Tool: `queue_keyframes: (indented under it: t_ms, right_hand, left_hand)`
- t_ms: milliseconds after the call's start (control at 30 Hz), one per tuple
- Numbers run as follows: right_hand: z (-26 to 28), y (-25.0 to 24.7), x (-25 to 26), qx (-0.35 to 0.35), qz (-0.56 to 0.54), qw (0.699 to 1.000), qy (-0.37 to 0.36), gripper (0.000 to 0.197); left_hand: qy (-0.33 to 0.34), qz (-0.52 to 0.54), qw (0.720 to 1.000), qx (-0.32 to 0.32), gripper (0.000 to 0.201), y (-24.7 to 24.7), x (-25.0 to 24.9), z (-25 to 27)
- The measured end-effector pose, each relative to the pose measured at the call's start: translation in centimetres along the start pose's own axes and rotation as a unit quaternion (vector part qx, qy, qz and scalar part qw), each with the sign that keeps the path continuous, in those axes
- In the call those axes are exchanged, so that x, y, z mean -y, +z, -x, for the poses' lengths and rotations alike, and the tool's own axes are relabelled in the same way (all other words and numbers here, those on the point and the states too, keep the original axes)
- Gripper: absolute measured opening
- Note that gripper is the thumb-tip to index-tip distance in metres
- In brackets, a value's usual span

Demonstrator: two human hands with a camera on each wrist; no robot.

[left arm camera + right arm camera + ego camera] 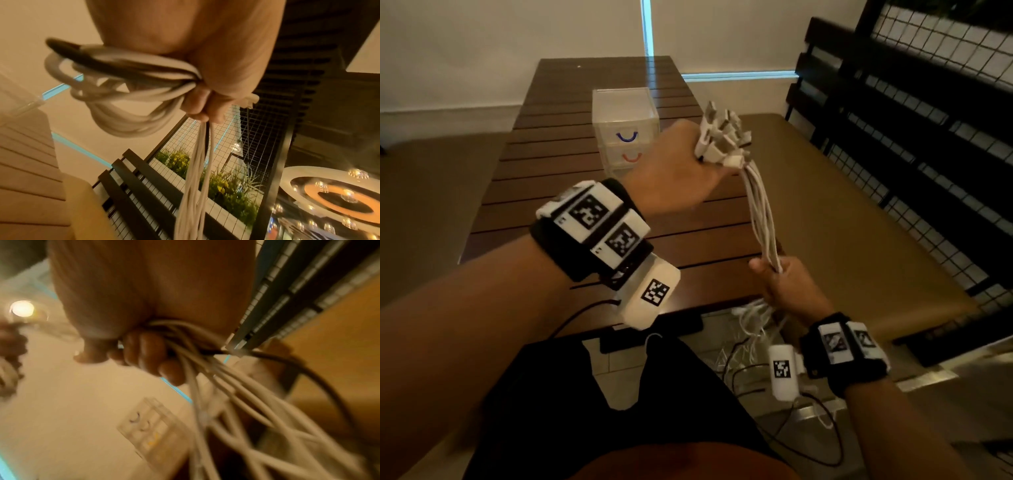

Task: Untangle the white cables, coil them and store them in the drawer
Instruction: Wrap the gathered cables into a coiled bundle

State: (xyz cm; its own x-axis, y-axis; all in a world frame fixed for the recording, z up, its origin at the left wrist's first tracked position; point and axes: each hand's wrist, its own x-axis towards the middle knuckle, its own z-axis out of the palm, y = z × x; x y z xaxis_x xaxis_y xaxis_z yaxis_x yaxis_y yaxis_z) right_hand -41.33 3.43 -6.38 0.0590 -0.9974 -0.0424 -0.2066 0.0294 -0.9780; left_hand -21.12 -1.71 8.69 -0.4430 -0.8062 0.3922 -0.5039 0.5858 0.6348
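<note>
Left hand (681,171) grips white cables (763,219); only head view shows plugs (724,135).

Drawer unit (625,126) on table (551,192), behind cables (762,212); bench (859,219) right.

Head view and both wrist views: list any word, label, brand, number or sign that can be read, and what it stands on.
No readable words, brands or numbers in any view.
Left wristband: black-and-white square marker codes, no letters.
Right wristband: same kind of codes, blurred.
Clear drawer unit: a blue and a red curved mark on the fronts, not text.
</note>
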Motion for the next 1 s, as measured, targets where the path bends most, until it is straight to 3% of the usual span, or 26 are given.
queue_keyframes:
  t_ms: [67,233,333,433,533,600,733,900,1000]
  right_hand:
    - [0.8,-0.1,-2.8,-0.034,-0.017,0.999,0.018,0.043]
    - [1.8,-0.4,-8.3,-0.04,0.045,0.993,0.102,0.039]
    - [2.5,-0.9,-12.6,-0.024,0.124,0.972,0.198,0.037]
    - [3.8,-1.1,-18.1,0.024,0.216,0.943,0.253,0.032]
    - [4.5,-0.9,-20.2,0.042,0.272,0.921,0.274,0.024]
    - [4.3,-1.4,-19.6,0.091,0.301,0.899,0.304,0.029]
    - [2.1,-5.1,-15.2,0.14,0.332,0.878,0.314,0.074]
    - [0.2,-6.9,-5.0,0.03,0.266,0.945,0.187,0.032]
    - [0.5,-5.7,0.7,0.061,0.168,0.982,0.069,0.055]
  left_hand:
    - [-0.003,0.01,1.0,-0.021,0.027,0.2,-0.1,-0.1]
    - [-0.015,0.062,0.996,-0.06,0.022,1.7,-1.3,-0.2]
    - [-0.015,0.068,0.995,-0.076,0.045,1.6,-2.0,-0.6]
    - [0.001,0.065,0.993,-0.103,0.037,1.1,-3.0,-0.8]
    - [0.027,0.009,0.998,-0.057,0.021,1.4,-2.4,-1.0]
    - [-0.014,-0.039,0.999,-0.023,0.028,2.0,-1.0,-1.0]
    - [-0.056,-0.051,0.997,0.02,0.044,3.5,1.2,-0.6]
    - [-0.049,-0.059,0.993,0.095,0.044,6.3,1.3,0.3]
    - [-0.054,-0.069,0.988,0.125,0.037,7.9,1.3,0.5]
